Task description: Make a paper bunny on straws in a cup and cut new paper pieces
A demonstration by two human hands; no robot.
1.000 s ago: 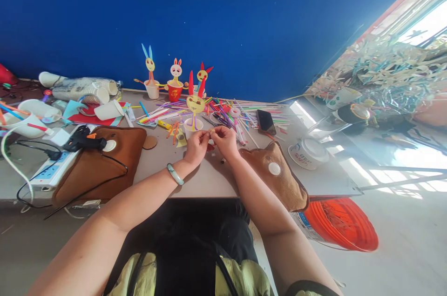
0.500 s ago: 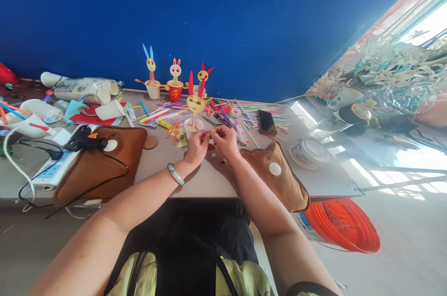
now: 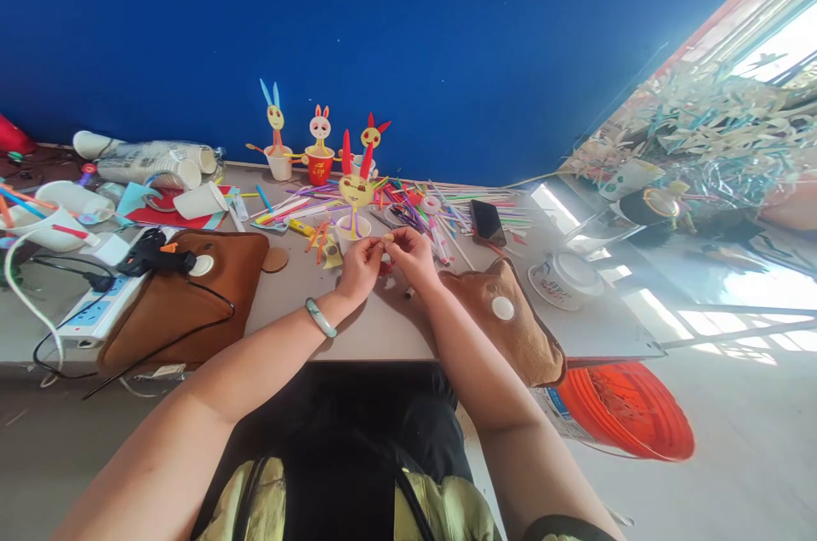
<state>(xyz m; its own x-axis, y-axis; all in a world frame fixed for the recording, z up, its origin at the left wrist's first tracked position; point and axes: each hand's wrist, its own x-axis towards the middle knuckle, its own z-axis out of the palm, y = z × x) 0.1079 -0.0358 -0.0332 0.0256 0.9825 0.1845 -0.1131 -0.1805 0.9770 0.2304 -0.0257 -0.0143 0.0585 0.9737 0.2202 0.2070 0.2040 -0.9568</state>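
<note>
My left hand [image 3: 361,270] and my right hand [image 3: 409,259] meet fingertip to fingertip above the front of the table. Both are closed in a pinch around a tiny pale piece [image 3: 386,241], too small to name. Just behind them stands a white paper cup [image 3: 348,236] bearing a yellow rabbit face [image 3: 356,191] with red ears and purple pipe-cleaner limbs. Below my fingers a small red scrap [image 3: 386,267] lies on the table. Left of the cup are orange pipe cleaners [image 3: 317,240] and a yellowish sheet with round shapes [image 3: 330,253].
Finished-looking rabbit cups, one of them red [image 3: 320,167], line the blue wall. Pipe cleaners [image 3: 299,205] are strewn behind my hands, near a black phone [image 3: 487,223]. Brown cushions flank me, a black glue gun [image 3: 153,253] on the left one [image 3: 185,303]. An orange bucket [image 3: 664,413] stands right.
My fingers have shifted slightly around the tiny pale piece, which shows a little more between the fingertips. The things on the table stay where they were.
</note>
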